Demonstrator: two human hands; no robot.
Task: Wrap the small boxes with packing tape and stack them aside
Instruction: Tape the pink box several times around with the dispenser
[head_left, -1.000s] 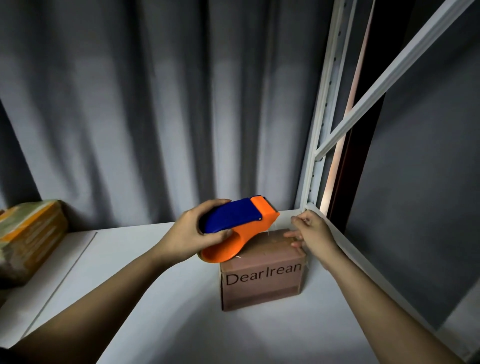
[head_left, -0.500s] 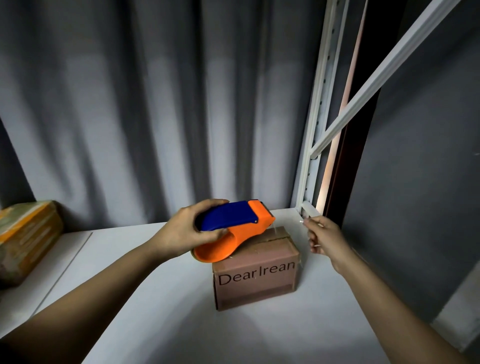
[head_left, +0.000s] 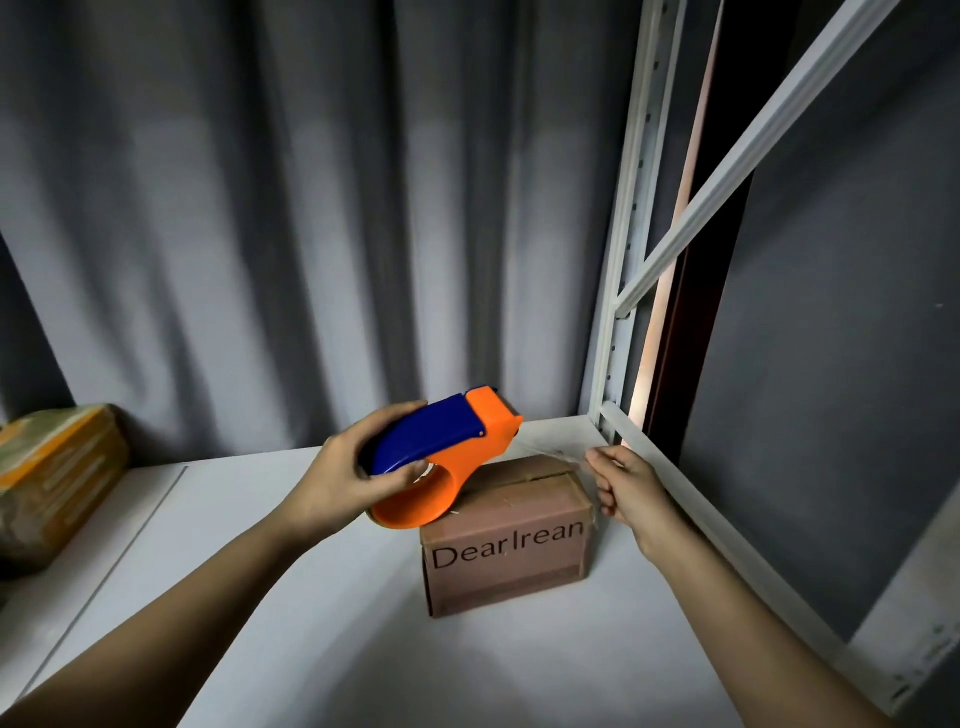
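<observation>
Grey curtains (head_left: 260, 234) hung behind a white shelf (head_left: 291, 597) framed on the right by a pale metal upright (head_left: 623, 260). At the far left sat a bundle wrapped in orange and clear film (head_left: 57, 478), well apart from the work.

The brown box (head_left: 506, 540), printed "DearIrean", stood on the shelf toward the right, near the frame.

The left hand (head_left: 345, 480) gripped the orange and blue tape dispenser (head_left: 447, 452), fingers curled round its blue handle, holding it just above the box's near left top corner. The right hand (head_left: 626, 486) was beside the box's far right top corner, thumb and fingers pinched on the free end of the clear tape (head_left: 550, 451).

A second earlier that hand had rested on the box top; half a second earlier it had drawn away to the right. By this moment a strip of tape stretched from the dispenser's mouth to the pinching fingers, hanging just above the lid and not yet pressed down. That suggested the wrap of this box was only beginning: the strip probably needed laying across the top seam, with stacking aside yet to come.
</observation>
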